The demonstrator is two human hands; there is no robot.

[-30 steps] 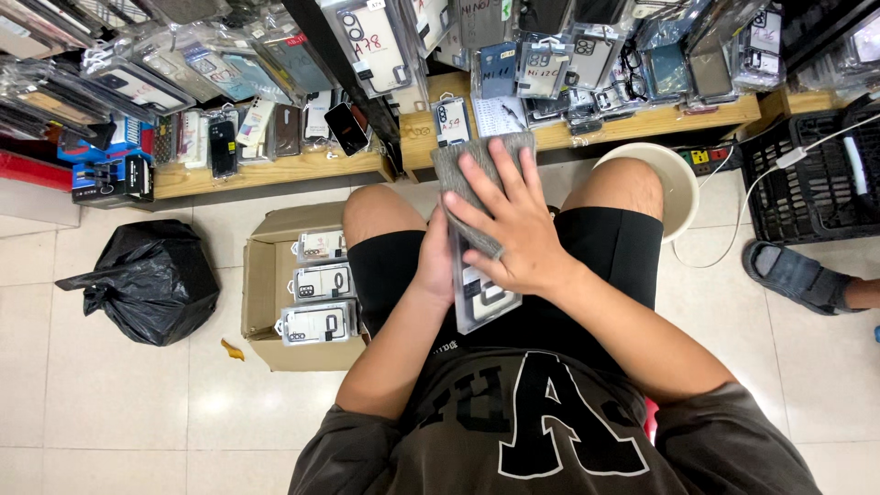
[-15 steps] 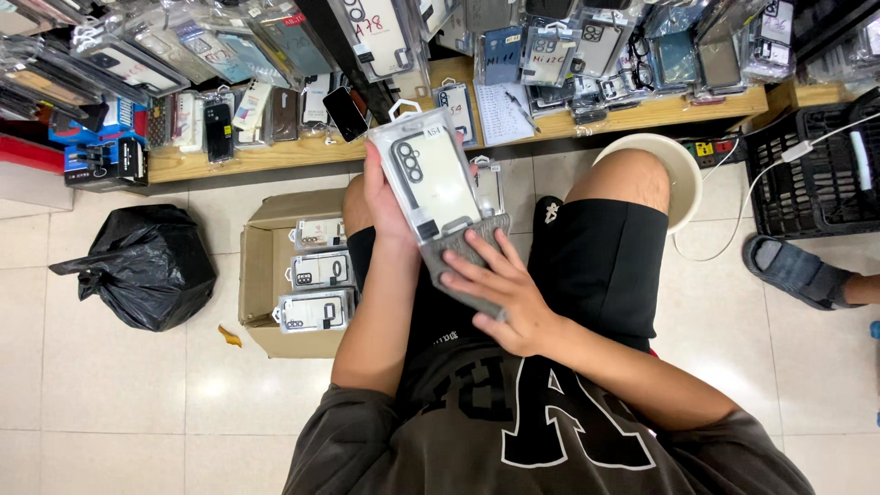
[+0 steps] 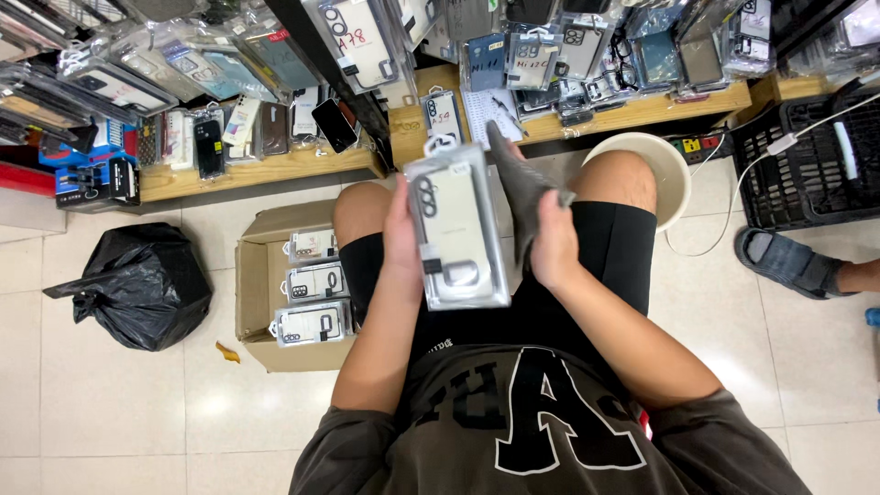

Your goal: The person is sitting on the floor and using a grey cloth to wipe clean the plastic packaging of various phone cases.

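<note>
I sit with my knees apart above a tiled floor. My left hand (image 3: 401,229) holds up a clear flat package with a pale phone case (image 3: 456,229) inside, its face toward me. My right hand (image 3: 553,240) grips a grey cloth (image 3: 519,179) that stands edge-on just right of the package. Both hands are over my lap, close together, with the package's right edge near the cloth.
A cardboard box (image 3: 257,293) with three packaged phone cases stands at my left knee. A black rubbish bag (image 3: 137,284) lies further left. Low wooden shelves (image 3: 266,170) carry several packaged cases. A white bucket (image 3: 669,174), a black crate (image 3: 807,165) and another person's sandalled foot (image 3: 788,261) are at the right.
My left hand has lifted the packaged case off my lap and turned it upright. My right hand has come off the package and now holds the grey cloth beside it.
</note>
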